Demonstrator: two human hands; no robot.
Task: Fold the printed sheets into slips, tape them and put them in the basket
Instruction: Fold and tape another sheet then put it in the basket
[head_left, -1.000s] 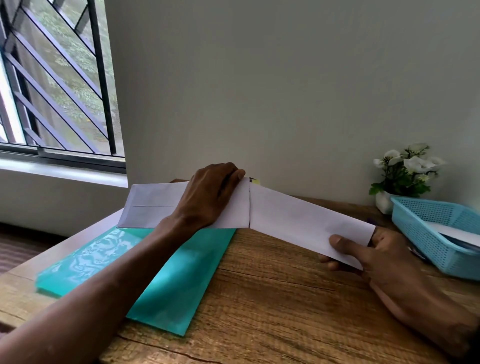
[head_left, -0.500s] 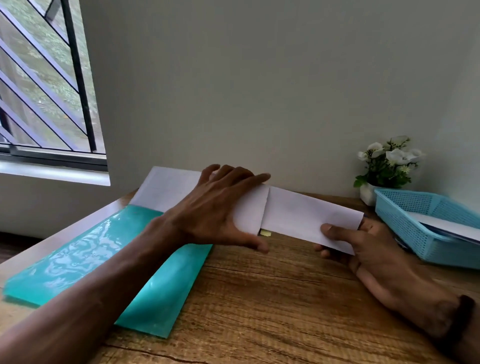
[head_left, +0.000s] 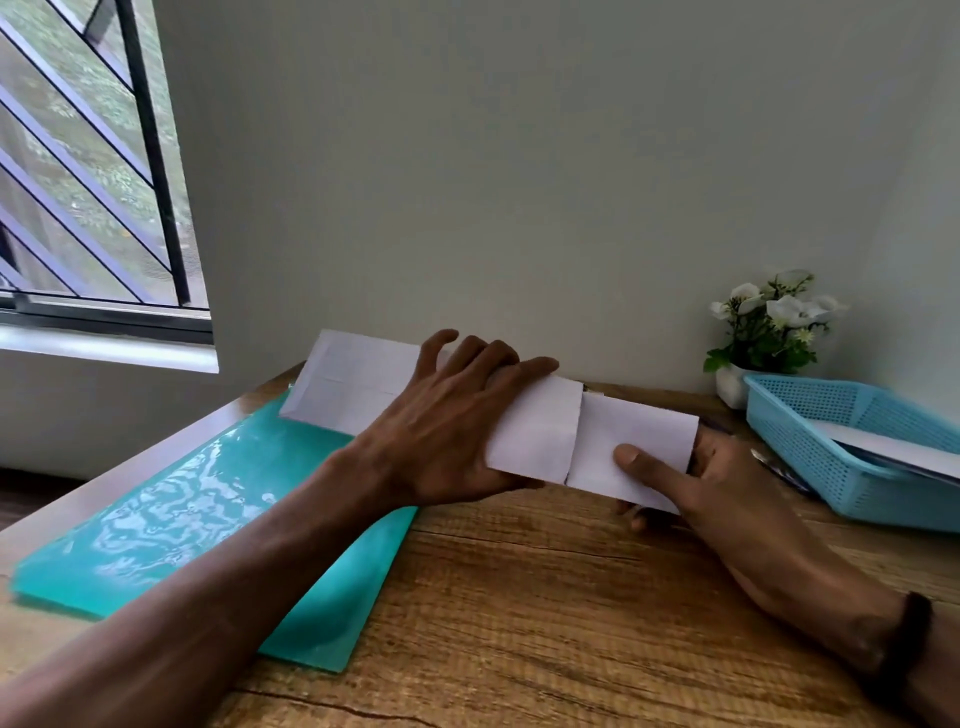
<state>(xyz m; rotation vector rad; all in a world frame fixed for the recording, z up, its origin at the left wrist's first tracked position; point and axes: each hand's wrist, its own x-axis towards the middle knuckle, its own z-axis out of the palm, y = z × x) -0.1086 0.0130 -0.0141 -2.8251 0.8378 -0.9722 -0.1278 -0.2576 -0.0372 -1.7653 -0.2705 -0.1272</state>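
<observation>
A: What is changing in the middle of the frame?

B: The right end of the slip (head_left: 631, 447) is coming over toward the left. A second ago the paper was one long strip with a bend in its middle; now the right flap is much shorter and is meeting the edge of the left part.

A: What are the hands doing?

B: The left hand (head_left: 447, 436) is lying open and flat, pressing the left part onto the counter (head_left: 545, 597). The right hand (head_left: 691, 483) is pinching the right flap, thumb on top and other fingers under it.

A: What does this mean for the task?

B: I think the cross fold is being made, but the crease is not yet pressed, and taping is not yet done.

A: Anything else different?

B: The view is shifting; half a second ago less of the window (head_left: 93, 171) at the upper left was showing. The folder (head_left: 208, 519) is lying at the lower left. The basket (head_left: 852, 447) at the right edge is holding paper already.
</observation>
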